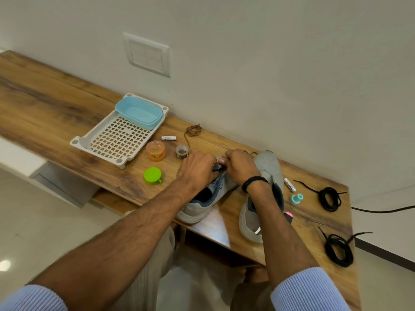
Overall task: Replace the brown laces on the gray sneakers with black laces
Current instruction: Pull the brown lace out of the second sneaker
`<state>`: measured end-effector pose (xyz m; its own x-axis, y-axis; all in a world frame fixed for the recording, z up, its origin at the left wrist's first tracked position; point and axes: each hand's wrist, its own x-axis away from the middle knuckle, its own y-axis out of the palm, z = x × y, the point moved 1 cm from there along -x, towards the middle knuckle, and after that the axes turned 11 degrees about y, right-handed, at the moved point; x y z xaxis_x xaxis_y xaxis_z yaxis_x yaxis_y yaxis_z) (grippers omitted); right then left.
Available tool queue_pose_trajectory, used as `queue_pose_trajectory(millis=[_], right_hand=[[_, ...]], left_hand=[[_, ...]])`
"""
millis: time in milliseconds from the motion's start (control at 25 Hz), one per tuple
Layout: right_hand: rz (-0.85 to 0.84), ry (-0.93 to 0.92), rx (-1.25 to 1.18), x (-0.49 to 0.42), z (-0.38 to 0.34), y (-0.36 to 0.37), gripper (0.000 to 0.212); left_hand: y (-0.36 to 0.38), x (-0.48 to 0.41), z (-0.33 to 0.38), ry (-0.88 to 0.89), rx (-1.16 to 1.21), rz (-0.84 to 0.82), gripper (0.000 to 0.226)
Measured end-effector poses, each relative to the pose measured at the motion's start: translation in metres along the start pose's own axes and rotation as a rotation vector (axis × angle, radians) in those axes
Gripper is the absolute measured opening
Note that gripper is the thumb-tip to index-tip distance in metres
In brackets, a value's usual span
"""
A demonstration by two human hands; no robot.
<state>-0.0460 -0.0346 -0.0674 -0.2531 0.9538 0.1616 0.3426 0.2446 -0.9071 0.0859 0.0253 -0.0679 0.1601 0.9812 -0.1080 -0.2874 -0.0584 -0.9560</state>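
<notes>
Sneaker [197,209]: on the tabletop [56,97], heel at the front edge, its front under both hands.
Left hand [197,169]: curled over the sneaker's front, fingers pinching a dark lace end [218,168].
Right hand [240,167]: curled, touching the left hand, pinching the same lace end.
Second sneaker [268,167]: just right of the sneaker.
Brown lace [193,130]: coiled behind the sneaker, near the wall.
Black laces [329,198]: two coils well right of the sneaker.
Tray [116,140], jar [155,151], lid [152,175]: left of the sneaker.
</notes>
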Motion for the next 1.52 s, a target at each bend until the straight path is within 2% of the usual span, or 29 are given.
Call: queue_pose_trajectory(millis=[80,440,600,720,760,840,880,960,1080,1160,1280,1320,1480,1520], right_hand=[[0.015,0.003,0.004,0.0,-0.001,0.001,0.02],[0.135,0.041,0.025,0.004,-0.004,0.003,0.013],[0.186,0.047,0.059,0.01,-0.007,0.004,0.017],[0.425,0.222,-0.186,0.008,-0.005,-0.014,0.028],[0.517,0.284,-0.348,0.005,-0.002,-0.025,0.025],[0.638,0.296,-0.752,0.005,0.002,-0.047,0.01],[0.714,0.288,-0.889,0.007,0.002,-0.056,0.012],[0.866,0.291,-0.985,0.012,0.005,-0.067,0.017],[0.964,0.311,-0.868,0.013,0.013,-0.065,0.015],[0.894,0.354,-0.687,0.013,0.017,-0.061,0.02],[0.647,0.452,-0.461,0.015,0.016,-0.053,0.039],[0.562,0.42,-0.4,0.013,0.015,-0.05,0.041],[0.137,0.119,-0.18,0.002,0.009,-0.025,0.019],[0.074,0.067,-0.138,0.002,0.006,-0.018,0.016]], left_hand=[[-0.001,0.0,0.001,-0.003,0.001,0.011,0.028],[-0.005,0.0,0.006,0.001,-0.059,0.022,0.028],[-0.005,0.0,0.006,-0.01,-0.035,0.033,0.028],[-0.004,0.006,0.005,0.002,0.015,0.031,0.027],[-0.004,0.007,0.005,0.002,0.023,0.034,0.027],[-0.006,0.009,0.005,-0.01,0.026,0.044,0.026],[-0.006,0.008,0.005,-0.018,0.023,0.047,0.026],[-0.006,0.008,0.007,-0.035,0.011,0.05,0.026],[-0.007,0.008,0.009,-0.064,-0.004,0.062,0.026],[-0.006,0.008,0.008,-0.089,-0.011,0.076,0.026],[-0.005,0.005,0.006,-0.121,-0.005,0.079,0.027],[-0.005,0.005,0.006,-0.124,-0.007,0.078,0.027],[-0.007,0.005,0.006,-0.127,-0.009,0.075,0.024],[-0.006,0.005,0.006,-0.127,-0.009,0.077,0.024]])
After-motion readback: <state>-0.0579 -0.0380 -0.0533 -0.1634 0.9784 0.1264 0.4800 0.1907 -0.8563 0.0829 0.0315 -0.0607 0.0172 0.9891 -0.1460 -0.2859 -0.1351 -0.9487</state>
